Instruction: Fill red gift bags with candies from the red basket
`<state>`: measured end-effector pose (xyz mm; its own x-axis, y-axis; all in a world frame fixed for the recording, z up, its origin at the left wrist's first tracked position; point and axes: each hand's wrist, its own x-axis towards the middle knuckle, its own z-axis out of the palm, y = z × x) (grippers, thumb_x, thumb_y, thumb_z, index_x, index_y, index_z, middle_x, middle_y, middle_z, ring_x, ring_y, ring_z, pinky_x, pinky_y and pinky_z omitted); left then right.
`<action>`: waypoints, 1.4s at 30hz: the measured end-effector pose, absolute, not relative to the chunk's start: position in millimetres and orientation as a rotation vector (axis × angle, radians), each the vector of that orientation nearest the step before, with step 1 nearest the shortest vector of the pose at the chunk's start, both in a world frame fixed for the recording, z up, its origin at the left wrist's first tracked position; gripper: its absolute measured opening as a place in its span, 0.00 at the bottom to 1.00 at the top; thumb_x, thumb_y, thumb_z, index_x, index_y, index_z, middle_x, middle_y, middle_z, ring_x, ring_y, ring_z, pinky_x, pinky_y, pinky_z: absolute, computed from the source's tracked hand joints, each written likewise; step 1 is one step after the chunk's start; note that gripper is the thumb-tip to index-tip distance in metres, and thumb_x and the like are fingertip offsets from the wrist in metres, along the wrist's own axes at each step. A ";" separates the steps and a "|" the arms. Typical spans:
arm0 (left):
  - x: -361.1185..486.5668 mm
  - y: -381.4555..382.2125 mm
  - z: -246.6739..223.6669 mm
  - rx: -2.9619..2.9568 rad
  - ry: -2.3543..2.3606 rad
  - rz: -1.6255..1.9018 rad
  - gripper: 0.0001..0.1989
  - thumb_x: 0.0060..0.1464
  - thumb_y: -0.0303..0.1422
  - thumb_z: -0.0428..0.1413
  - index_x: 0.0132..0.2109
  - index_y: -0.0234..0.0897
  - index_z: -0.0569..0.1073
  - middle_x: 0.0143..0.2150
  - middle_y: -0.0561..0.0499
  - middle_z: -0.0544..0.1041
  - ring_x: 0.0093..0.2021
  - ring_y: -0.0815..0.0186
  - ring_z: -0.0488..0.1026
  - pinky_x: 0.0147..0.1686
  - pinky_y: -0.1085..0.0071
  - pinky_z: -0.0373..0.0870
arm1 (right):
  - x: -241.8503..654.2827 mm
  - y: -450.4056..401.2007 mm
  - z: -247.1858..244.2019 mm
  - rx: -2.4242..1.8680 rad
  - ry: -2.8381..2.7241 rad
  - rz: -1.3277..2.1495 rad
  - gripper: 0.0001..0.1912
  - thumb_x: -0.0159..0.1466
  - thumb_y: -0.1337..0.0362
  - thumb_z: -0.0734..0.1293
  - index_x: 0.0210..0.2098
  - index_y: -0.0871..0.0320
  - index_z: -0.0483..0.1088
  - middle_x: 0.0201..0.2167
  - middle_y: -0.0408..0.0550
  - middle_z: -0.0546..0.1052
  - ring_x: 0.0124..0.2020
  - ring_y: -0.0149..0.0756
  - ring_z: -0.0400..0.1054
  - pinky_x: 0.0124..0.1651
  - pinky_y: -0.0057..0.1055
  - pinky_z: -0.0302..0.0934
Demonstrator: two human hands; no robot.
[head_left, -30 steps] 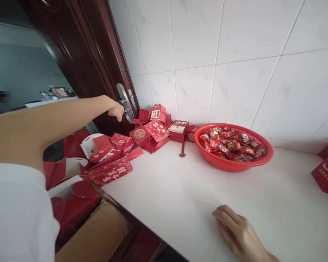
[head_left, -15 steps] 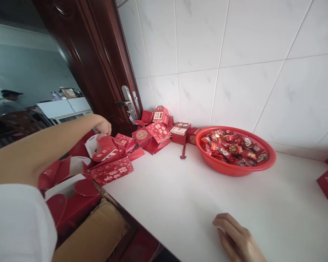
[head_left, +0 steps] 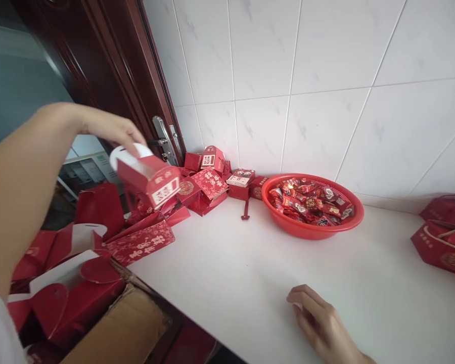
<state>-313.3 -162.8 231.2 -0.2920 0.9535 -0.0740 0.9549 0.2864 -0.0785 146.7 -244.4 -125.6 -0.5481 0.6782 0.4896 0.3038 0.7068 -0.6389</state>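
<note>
My left hand [head_left: 123, 132] grips an open red gift box [head_left: 146, 177] by its upper edge. The box has a white inside and a pale printed panel on its end. It hangs tilted above a pile of red boxes at the table's left end, among them a long flowered box [head_left: 140, 243]. My right hand [head_left: 318, 318] rests on the white table [head_left: 227, 283] near the front, fingers loosely bent and holding nothing. Beyond it stands a red plastic basin [head_left: 307, 233] full of wrapped candies [head_left: 311, 203].
At the lower left, a cardboard box [head_left: 125, 328] stands beside the table, with red boxes at its opening. Red boxes with cord handles [head_left: 445, 245] sit at the right edge. A tiled wall [head_left: 265, 121] and a dark red door [head_left: 117, 60] bound the back.
My left hand has lifted the gift box up out of the pile at the left. My right hand stays on the table. The view has turned slightly to the right.
</note>
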 end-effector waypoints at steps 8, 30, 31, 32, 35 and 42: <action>-130.9 -107.4 181.0 2.425 1.256 -0.307 0.15 0.53 0.36 0.59 0.47 0.36 0.82 0.45 0.52 0.82 0.44 0.64 0.76 0.42 0.76 0.66 | 159.8 -217.2 -118.4 -1.074 -1.829 0.572 0.12 0.72 0.55 0.60 0.44 0.55 0.71 0.25 0.43 0.70 0.25 0.34 0.67 0.28 0.28 0.66; -58.6 -107.0 20.0 2.536 0.974 0.348 0.11 0.55 0.31 0.56 0.43 0.40 0.82 0.45 0.46 0.79 0.42 0.60 0.75 0.43 0.68 0.68 | 162.1 -187.1 -40.1 -1.223 -1.860 0.644 0.18 0.70 0.49 0.59 0.35 0.56 0.69 0.39 0.50 0.75 0.26 0.33 0.71 0.32 0.35 0.70; -64.3 -109.2 18.5 2.491 1.012 0.342 0.15 0.56 0.33 0.57 0.48 0.40 0.81 0.47 0.45 0.79 0.43 0.59 0.76 0.44 0.67 0.69 | 165.0 -188.1 -44.0 -1.246 -1.794 0.755 0.17 0.69 0.47 0.62 0.37 0.56 0.68 0.34 0.48 0.75 0.26 0.34 0.73 0.31 0.36 0.71; -70.0 -110.6 16.7 2.431 1.034 0.344 0.18 0.56 0.35 0.57 0.53 0.41 0.80 0.51 0.45 0.79 0.45 0.58 0.76 0.44 0.67 0.69 | 167.6 -189.3 -47.8 -1.255 -1.732 0.872 0.18 0.66 0.46 0.64 0.39 0.55 0.67 0.30 0.45 0.75 0.26 0.37 0.74 0.31 0.37 0.71; -85.9 -111.2 10.9 2.186 0.985 0.320 0.33 0.51 0.38 0.63 0.64 0.41 0.71 0.59 0.43 0.76 0.51 0.55 0.75 0.47 0.65 0.70 | 172.4 -193.7 -57.8 -1.192 -1.579 1.156 0.25 0.60 0.42 0.69 0.43 0.54 0.63 0.28 0.41 0.74 0.27 0.40 0.76 0.32 0.38 0.72; -110.3 -110.4 -7.1 1.755 0.721 0.164 0.59 0.40 0.38 0.72 0.74 0.48 0.49 0.70 0.46 0.65 0.69 0.51 0.62 0.63 0.59 0.63 | 167.9 -202.1 -61.3 -1.124 -1.458 1.408 0.28 0.59 0.40 0.70 0.41 0.53 0.57 0.33 0.40 0.73 0.26 0.33 0.75 0.30 0.32 0.67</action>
